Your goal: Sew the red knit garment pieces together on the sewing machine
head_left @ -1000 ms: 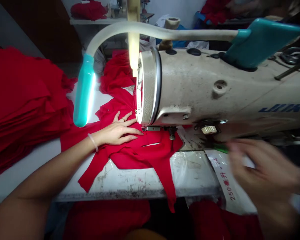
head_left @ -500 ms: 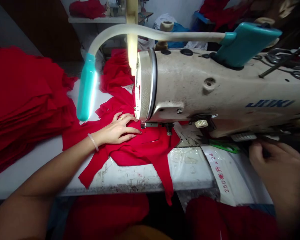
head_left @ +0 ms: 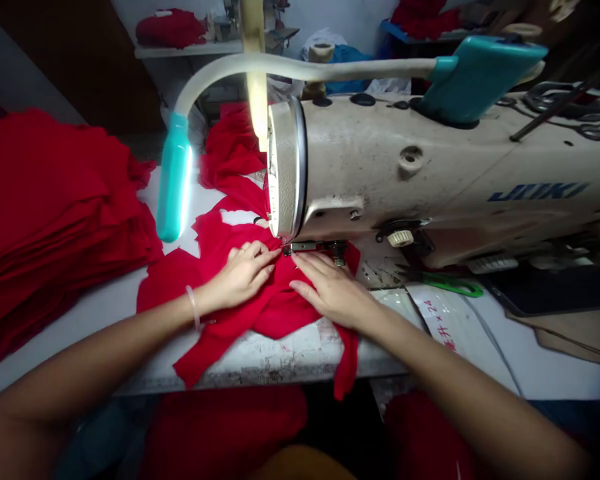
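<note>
Red fabric [head_left: 285,313] lies bunched on the sewing machine bed, under the presser foot [head_left: 289,249]. Resting on it from the left is my left hand [head_left: 245,275], its fingers pointing at the foot and some of them bent. My right hand [head_left: 333,293] lies flat on the cloth just right of the foot, fingers stretched and thumb apart. Both hands press on the fabric near the needle area. The needle itself is hard to make out. Above them is the beige head of the sewing machine [head_left: 370,167].
A tall stack of red fabric pieces [head_left: 55,220] stands on the left. A lit teal lamp [head_left: 174,183] hangs on a bent neck over the table. Green-handled snips [head_left: 453,284] lie under the machine arm, beside a white plastic sheet [head_left: 443,327]. More red cloth [head_left: 235,147] lies behind.
My right hand has come from the far right, under the machine arm, onto the fabric beside the presser foot. My left hand has shifted slightly and the cloth has moved with it.
</note>
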Motion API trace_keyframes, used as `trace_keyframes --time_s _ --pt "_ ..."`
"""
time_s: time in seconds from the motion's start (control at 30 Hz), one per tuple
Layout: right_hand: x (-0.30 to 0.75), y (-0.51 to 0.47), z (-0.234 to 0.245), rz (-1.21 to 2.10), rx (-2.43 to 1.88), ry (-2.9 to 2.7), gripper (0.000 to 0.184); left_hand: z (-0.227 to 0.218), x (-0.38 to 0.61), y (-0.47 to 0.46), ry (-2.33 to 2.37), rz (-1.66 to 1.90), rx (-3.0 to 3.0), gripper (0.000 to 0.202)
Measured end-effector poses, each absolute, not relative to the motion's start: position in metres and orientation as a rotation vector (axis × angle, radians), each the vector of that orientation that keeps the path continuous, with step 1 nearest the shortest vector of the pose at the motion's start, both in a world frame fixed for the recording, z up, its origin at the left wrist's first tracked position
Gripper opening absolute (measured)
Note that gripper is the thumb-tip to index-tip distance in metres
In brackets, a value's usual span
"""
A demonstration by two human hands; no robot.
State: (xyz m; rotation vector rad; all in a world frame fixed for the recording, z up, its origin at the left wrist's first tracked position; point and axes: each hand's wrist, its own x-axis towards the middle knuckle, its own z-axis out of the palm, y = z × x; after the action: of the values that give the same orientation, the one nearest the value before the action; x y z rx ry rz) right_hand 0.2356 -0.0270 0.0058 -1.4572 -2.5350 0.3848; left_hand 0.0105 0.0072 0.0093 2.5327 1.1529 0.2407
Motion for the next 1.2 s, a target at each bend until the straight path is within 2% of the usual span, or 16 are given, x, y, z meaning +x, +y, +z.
trace_keyframes --time_s 0.1,0.2,0.33,0.57,0.77,0.87,1.03,1.13,1.2 --pt "0.248 -0.012 0.002 0.243 -1.632 -2.485 0.044 0.022 0.028 -0.024 1.169 0.110 2.392 0.049" --pt "0.248 -0.018 -0.003 0.156 -1.611 -2.356 0.040 0.029 0.036 -0.033 1.109 0.041 2.532 0.044" --pt "0.236 -0.035 -0.008 0.256 -1.449 -2.403 0.047 0.018 0.032 -0.025 1.157 0.171 2.828 0.033" --pt "0.234 -0.041 -0.007 0.158 -1.553 -2.436 0.053 0.010 0.022 -0.021 1.080 0.220 2.766 0.027" --pt "0.241 -0.043 -0.014 0.099 -1.163 -2.444 0.033 0.014 0.021 -0.027 1.091 0.193 2.748 0.026" --pt "0.242 -0.046 -0.015 0.083 -1.111 -2.436 0.030 0.012 0.020 -0.020 1.086 0.209 2.734 0.026" --pt "0.252 -0.049 0.001 0.212 -1.009 -2.626 0.040 0.024 0.018 -0.021 1.124 0.273 2.769 0.026" --pt "0.267 -0.044 0.019 0.354 -0.898 -2.862 0.059 0.028 0.022 -0.076 1.232 0.380 2.694 0.027" --pt "0.276 -0.040 0.028 0.302 -0.890 -2.968 0.066 0.013 0.026 -0.127 1.337 0.546 2.605 0.034"
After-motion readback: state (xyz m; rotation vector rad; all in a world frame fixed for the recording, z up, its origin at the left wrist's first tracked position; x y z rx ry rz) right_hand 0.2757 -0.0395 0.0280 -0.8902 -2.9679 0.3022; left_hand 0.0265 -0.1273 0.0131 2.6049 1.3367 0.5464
